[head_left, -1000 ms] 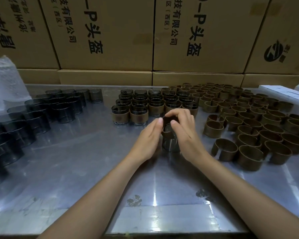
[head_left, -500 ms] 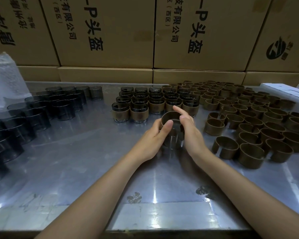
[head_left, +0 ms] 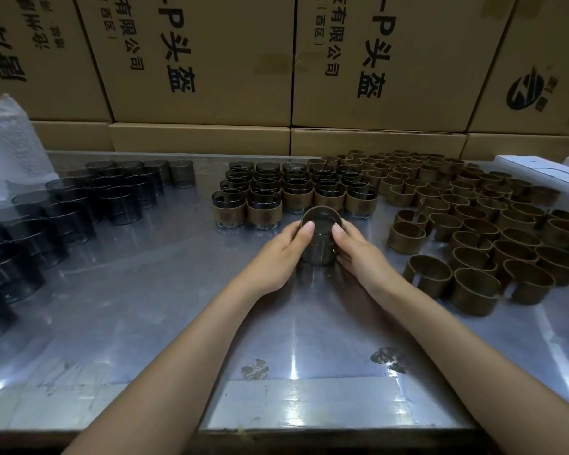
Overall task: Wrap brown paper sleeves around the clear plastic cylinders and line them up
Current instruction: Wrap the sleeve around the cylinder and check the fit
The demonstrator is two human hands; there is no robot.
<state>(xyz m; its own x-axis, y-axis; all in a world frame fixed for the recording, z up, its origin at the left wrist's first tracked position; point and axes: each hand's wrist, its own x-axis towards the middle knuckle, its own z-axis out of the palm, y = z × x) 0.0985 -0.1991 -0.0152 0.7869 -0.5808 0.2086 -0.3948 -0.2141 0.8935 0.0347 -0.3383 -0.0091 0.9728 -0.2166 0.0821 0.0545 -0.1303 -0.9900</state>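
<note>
- Gripping one clear plastic cylinder [head_left: 319, 247] from both sides, standing upright on the metal table [head_left: 145, 307], long axis vertical, open mouth facing up.
- Curling the left hand [head_left: 276, 257] round the cylinder's left wall, thumb tip lying on the near rim.
- Curling the right hand [head_left: 362, 254] round the right wall, thumb pressing at the rim opposite; remaining fingers hidden behind the cylinder, so their exact lie not possible to tell.
- Showing a brown edge at the rim, likely the brown paper sleeve [head_left: 321, 210] sitting high on the cylinder; how far down it reaches is hard to tell through the dark wall.
- Sitting directly between the two palms, both hands equally near, neither favoured.
- Standing just in front of the front row of finished cylinders [head_left: 293, 198], near the gap right of the second cup in that row.
- Judging the coming move: sliding the sleeve down along the vertical axis, then pushing the piece forward and slightly left into the row.
- Lying well apart: bare cylinders [head_left: 79, 205] to the left, loose sleeves [head_left: 473, 238] to the right.
</note>
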